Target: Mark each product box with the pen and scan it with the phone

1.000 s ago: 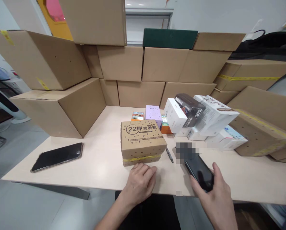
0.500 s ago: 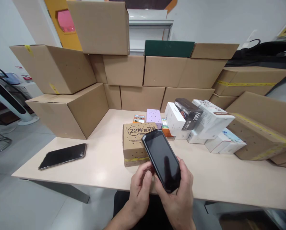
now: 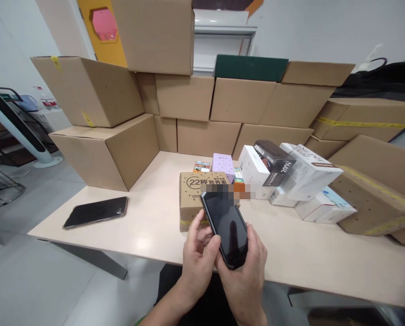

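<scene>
A black smartphone (image 3: 228, 233) with chamfered corners and a dark screen is held tilted above the table's front edge. My right hand (image 3: 246, 271) wraps its lower end, with fingers along the right side and the thumb at the lower left. At the phone's left edge, my left hand (image 3: 200, 256) is closed, its thumb and curled fingers against the side. Just behind the phone sits a small brown carton (image 3: 192, 208) with printed writing, partly covered by the phone and fingers. Another black phone (image 3: 97, 213) lies flat on the table at the left.
Large cardboard boxes (image 3: 189, 136) are stacked along the back and left of the table (image 3: 148, 217). A lilac box (image 3: 223, 164), a dark brown box (image 3: 273, 156) and white boxes (image 3: 311, 172) stand right of centre. More taped cartons (image 3: 368, 199) lean at the right.
My left hand has moved up along the phone's left edge, and its thumb now lies against the side. The phone has shifted slightly left; the whole view has turned a little.
</scene>
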The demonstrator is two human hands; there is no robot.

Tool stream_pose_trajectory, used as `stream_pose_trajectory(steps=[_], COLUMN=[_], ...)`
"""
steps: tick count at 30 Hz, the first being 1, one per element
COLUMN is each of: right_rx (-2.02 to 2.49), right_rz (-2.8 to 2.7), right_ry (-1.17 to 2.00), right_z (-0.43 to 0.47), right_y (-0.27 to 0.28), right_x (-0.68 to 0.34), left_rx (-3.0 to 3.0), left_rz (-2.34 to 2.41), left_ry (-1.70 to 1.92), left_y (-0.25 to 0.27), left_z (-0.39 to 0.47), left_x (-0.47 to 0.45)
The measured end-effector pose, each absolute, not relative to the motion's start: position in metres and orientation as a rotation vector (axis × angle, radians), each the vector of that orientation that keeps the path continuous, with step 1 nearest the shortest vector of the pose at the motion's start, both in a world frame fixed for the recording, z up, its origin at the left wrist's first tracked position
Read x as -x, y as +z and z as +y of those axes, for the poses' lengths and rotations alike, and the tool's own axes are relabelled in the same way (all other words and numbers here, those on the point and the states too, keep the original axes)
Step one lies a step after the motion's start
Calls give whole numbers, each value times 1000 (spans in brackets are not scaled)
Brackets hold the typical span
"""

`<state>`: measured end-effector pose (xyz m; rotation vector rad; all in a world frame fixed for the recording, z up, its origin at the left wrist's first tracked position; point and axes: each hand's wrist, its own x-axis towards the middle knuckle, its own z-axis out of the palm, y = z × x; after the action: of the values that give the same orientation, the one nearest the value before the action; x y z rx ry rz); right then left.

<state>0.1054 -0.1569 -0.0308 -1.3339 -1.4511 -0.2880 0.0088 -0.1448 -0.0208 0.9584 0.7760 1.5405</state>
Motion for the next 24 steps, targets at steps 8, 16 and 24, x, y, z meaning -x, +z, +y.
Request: stream_pose_trajectory(steps=[8, 16, 24], right_rx=[1301, 1252, 1250], right_rz=[-1466, -1423, -1419], right_ry=[-321, -362, -371], right_z=[-156, -153, -152], right_y=[-33, -32, -33], right_x=[-103, -100, -100], left_rx=[-966, -1006, -1080], left_rz=[853, 838, 900], left_ry=[1610, 1710, 1704], left_y=[-23, -23, -26], left_z=[-141, -141, -139], left_x=[-13, -14, -12])
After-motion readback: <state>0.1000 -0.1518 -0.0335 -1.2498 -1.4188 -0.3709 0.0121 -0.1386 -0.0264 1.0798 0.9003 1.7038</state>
